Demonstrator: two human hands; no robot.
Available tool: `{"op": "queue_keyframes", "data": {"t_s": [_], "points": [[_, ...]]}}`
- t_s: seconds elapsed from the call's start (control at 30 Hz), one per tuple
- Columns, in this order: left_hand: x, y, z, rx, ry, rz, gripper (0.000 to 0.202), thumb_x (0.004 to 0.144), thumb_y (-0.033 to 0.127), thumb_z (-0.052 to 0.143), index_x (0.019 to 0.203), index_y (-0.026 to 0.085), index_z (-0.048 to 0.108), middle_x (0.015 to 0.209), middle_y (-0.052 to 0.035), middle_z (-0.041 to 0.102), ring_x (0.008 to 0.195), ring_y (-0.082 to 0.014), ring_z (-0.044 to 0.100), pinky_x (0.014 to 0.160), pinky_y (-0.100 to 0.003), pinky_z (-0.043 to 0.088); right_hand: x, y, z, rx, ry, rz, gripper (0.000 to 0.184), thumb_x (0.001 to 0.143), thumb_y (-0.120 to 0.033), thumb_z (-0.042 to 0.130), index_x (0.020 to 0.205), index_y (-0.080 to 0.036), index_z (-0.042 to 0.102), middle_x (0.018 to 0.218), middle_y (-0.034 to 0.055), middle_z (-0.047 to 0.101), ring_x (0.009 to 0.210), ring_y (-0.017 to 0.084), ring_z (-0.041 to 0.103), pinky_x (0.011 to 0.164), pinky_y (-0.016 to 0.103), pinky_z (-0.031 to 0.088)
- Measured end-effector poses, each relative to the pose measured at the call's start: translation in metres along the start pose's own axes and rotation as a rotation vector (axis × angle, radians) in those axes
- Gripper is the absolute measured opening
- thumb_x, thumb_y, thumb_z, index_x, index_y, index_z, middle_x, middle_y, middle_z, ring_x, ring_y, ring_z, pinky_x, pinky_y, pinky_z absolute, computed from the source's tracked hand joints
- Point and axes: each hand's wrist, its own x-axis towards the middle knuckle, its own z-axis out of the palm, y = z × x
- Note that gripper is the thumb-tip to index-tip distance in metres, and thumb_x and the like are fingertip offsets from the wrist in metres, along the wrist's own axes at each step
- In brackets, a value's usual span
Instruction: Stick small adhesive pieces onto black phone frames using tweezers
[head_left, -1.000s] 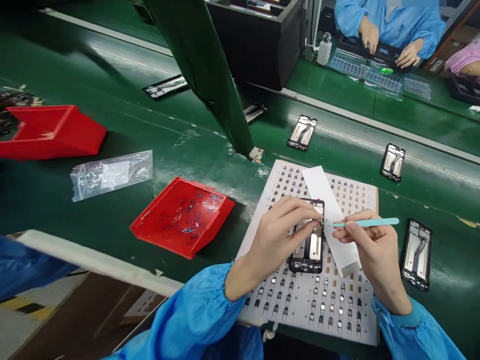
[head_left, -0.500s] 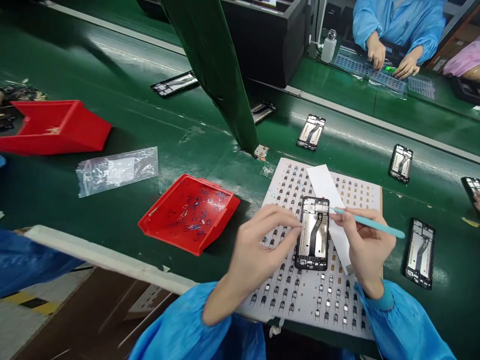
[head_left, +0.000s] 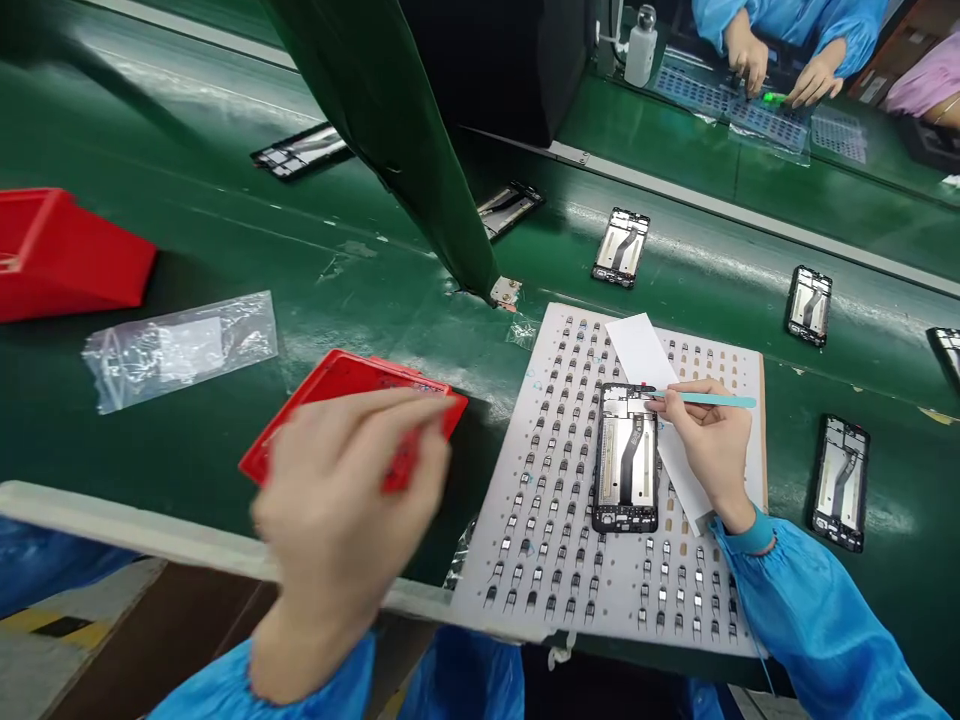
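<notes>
A black phone frame [head_left: 626,458] lies lengthwise on a white tray of small metal parts [head_left: 555,540]. My right hand [head_left: 709,440] pinches teal tweezers [head_left: 705,400], whose tip touches the frame's top edge. A white paper strip [head_left: 645,352] lies under that hand, beside the frame. My left hand [head_left: 341,500] is raised and blurred over the near red bin [head_left: 330,385], away from the frame; its fingers seem drawn together, with nothing visible in them.
Several phone frames [head_left: 621,247] lie on the green belt [head_left: 225,220], one at the right [head_left: 840,483]. A plastic bag [head_left: 176,348] and a second red bin [head_left: 60,255] sit left. A dark green post [head_left: 405,130] slants down. Another person's hands [head_left: 772,70] work across the line.
My left hand has let go of the phone frame and swung left toward the near red bin. The right hand stays at the frame's top with the tweezers.
</notes>
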Motion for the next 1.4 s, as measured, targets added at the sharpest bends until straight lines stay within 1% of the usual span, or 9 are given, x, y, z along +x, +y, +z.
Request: {"op": "queue_keyframes", "data": {"t_s": [0.2, 0.3, 0.4, 0.67, 0.9, 1.0, 1.13, 1.27, 1.4], "points": [[0.021, 0.052, 0.066, -0.338, -0.318, 0.326, 0.022, 0.107, 0.010, 0.053, 0.123, 0.014, 0.068, 0.118, -0.0111, 0.075, 0.111, -0.0261, 0.068, 0.094, -0.043, 0.061, 0.000, 0.001, 0.001, -0.018, 0.022, -0.011, 0.025, 0.091, -0.041, 0.087, 0.097, -0.021, 0.074, 0.088, 0.0062, 0.084, 0.083, 0.027, 0.087, 0.076, 0.036, 0.074], [0.023, 0.059, 0.093, -0.369, -0.375, 0.379, 0.028, 0.106, 0.007, 0.052, 0.129, 0.010, 0.066, 0.128, -0.0137, 0.073, 0.116, -0.0272, 0.066, 0.097, -0.044, 0.060, -0.001, 0.000, 0.002, -0.024, 0.017, -0.012, 0.026, 0.090, -0.043, 0.087, 0.096, -0.021, 0.074, 0.088, 0.0057, 0.084, 0.083, 0.027, 0.087, 0.075, 0.037, 0.074], [0.021, 0.059, 0.103, -0.360, -0.389, 0.425, 0.032, 0.103, 0.003, 0.051, 0.130, 0.012, 0.066, 0.137, -0.0123, 0.072, 0.121, -0.0275, 0.065, 0.098, -0.044, 0.059, -0.001, 0.001, 0.004, -0.028, 0.006, -0.031, 0.024, 0.092, -0.044, 0.085, 0.094, -0.022, 0.074, 0.089, 0.0054, 0.083, 0.085, 0.027, 0.087, 0.078, 0.039, 0.075], [0.022, 0.065, 0.100, -0.084, -0.416, 0.637, 0.031, 0.102, 0.003, 0.048, 0.126, 0.009, 0.067, 0.147, -0.0142, 0.069, 0.117, -0.0305, 0.068, 0.082, -0.041, 0.056, -0.006, -0.006, -0.008, -0.033, 0.028, -0.053, 0.021, 0.094, -0.040, 0.085, 0.098, -0.022, 0.075, 0.091, 0.0051, 0.084, 0.086, 0.026, 0.087, 0.080, 0.038, 0.075], [0.032, 0.065, 0.101, -0.071, -0.466, 0.661, 0.034, 0.099, 0.004, 0.049, 0.126, 0.009, 0.068, 0.147, -0.0152, 0.069, 0.116, -0.0311, 0.069, 0.082, -0.042, 0.055, -0.045, -0.016, -0.076, -0.172, 0.209, -0.164, 0.015, 0.094, -0.034, 0.087, 0.099, -0.021, 0.079, 0.087, 0.0053, 0.084, 0.084, 0.027, 0.087, 0.076, 0.037, 0.076], [0.028, 0.074, 0.093, -0.089, -0.433, 0.616, 0.038, 0.099, 0.004, 0.048, 0.131, 0.008, 0.067, 0.144, -0.0163, 0.070, 0.119, -0.0338, 0.068, 0.086, -0.046, 0.055, -0.067, -0.006, -0.111, -0.193, 0.107, -0.088, 0.016, 0.094, -0.036, 0.087, 0.100, -0.022, 0.080, 0.089, 0.0062, 0.085, 0.079, 0.027, 0.087, 0.071, 0.037, 0.076], [0.003, 0.111, 0.073, -0.269, -0.392, 0.578, 0.038, 0.100, 0.011, 0.054, 0.137, 0.012, 0.066, 0.147, -0.0156, 0.068, 0.126, -0.0348, 0.064, 0.098, -0.050, 0.054, -0.081, 0.008, -0.140, -0.189, -0.086, 0.032, 0.014, 0.094, -0.034, 0.087, 0.101, -0.024, 0.080, 0.094, 0.0070, 0.086, 0.081, 0.028, 0.086, 0.070, 0.038, 0.075], [-0.026, 0.153, 0.067, -0.428, -0.550, 0.659, 0.036, 0.103, 0.018, 0.054, 0.135, 0.015, 0.067, 0.148, -0.0125, 0.067, 0.126, -0.0315, 0.063, 0.105, -0.050, 0.053, -0.075, 0.010, -0.147, -0.200, -0.183, 0.030, 0.009, 0.095, -0.031, 0.085, 0.100, -0.025, 0.081, 0.093, 0.0056, 0.086, 0.085, 0.027, 0.086, 0.073, 0.038, 0.074], [-0.037, 0.165, 0.074, -0.382, -0.582, 0.655, 0.038, 0.104, 0.021, 0.051, 0.138, 0.013, 0.067, 0.148, -0.0134, 0.066, 0.126, -0.0323, 0.062, 0.104, -0.050, 0.052, -0.069, 0.010, -0.148, -0.186, -0.239, 0.021, 0.007, 0.097, -0.029, 0.084, 0.102, -0.025, 0.081, 0.093, 0.0041, 0.086, 0.086, 0.025, 0.086, 0.074, 0.036, 0.074]]}}
